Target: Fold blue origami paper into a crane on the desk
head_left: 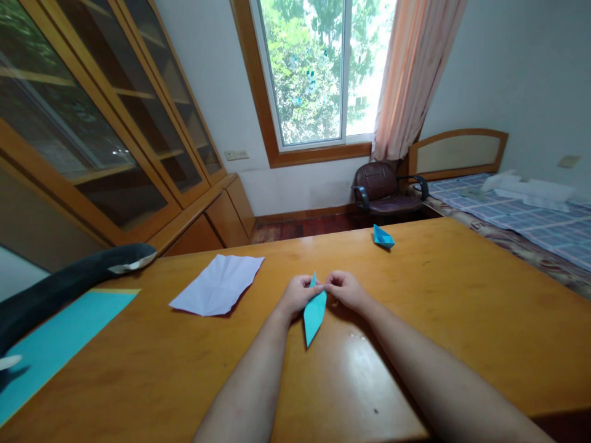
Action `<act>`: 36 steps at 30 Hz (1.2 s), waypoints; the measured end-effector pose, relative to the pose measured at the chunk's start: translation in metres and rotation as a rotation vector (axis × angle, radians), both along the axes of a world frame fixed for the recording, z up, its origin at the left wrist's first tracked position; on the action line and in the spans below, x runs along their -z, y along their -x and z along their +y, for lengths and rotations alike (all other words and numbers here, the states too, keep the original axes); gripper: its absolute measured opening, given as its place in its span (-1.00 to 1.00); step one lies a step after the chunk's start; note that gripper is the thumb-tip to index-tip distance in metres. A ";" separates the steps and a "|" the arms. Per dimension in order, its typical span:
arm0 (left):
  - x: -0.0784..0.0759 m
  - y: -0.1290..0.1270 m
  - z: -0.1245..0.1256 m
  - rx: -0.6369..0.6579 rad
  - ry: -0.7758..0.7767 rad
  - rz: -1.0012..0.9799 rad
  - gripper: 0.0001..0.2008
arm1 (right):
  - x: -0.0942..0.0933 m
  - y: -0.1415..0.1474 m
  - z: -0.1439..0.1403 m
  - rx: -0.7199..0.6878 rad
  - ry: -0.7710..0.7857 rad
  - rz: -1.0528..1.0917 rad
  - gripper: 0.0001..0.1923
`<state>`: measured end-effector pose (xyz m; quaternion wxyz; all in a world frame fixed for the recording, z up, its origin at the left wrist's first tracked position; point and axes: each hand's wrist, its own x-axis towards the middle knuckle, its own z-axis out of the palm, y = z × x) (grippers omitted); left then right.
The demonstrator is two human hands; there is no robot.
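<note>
Holding a folded light-blue paper [314,317] in both grips, near the middle of the wooden counter [484,295]. Pinching it near the top with the left grip [295,295], with the thumb over the front. Pinching its right edge with the right grip [349,290], with the thumb and finger pressed together. Pointing one sharp end away and the other back toward the body. Can't tell if touching the counter with the near tip.

Can see a little blue paper boat [383,237] near the far edge, to the right. Left of the left grip, can see a creased pale paper [219,284]. Farther left, can see a big blue sheet [69,338] with yellow edges, partly under a long dark thing [74,280]. Past the counter, can see a window [305,74], a pink curtain [410,74], a brown chair [378,181] and a bed [530,218].
</note>
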<state>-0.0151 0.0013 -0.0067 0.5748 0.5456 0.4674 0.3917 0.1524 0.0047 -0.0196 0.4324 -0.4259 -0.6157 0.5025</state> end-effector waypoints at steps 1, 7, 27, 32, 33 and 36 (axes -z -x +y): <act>0.000 0.000 0.000 -0.005 0.007 -0.014 -0.62 | 0.000 0.001 0.000 0.000 0.021 0.021 -0.79; -0.002 -0.005 -0.003 -0.045 0.029 -0.056 -0.63 | 0.001 0.004 0.000 0.033 0.040 0.131 -0.71; -0.004 -0.016 -0.005 -0.180 0.072 -0.240 -0.66 | -0.005 0.006 -0.003 0.064 0.067 0.210 -0.77; -0.003 -0.017 -0.005 -0.146 0.071 -0.196 -0.68 | -0.003 0.005 -0.002 0.068 0.056 0.205 -0.78; -0.003 -0.016 -0.005 -0.142 0.061 -0.183 -0.67 | -0.003 0.005 -0.002 0.069 0.054 0.204 -0.78; -0.004 -0.016 -0.005 -0.143 0.035 -0.148 -0.67 | -0.004 0.007 -0.002 0.067 0.049 0.203 -0.77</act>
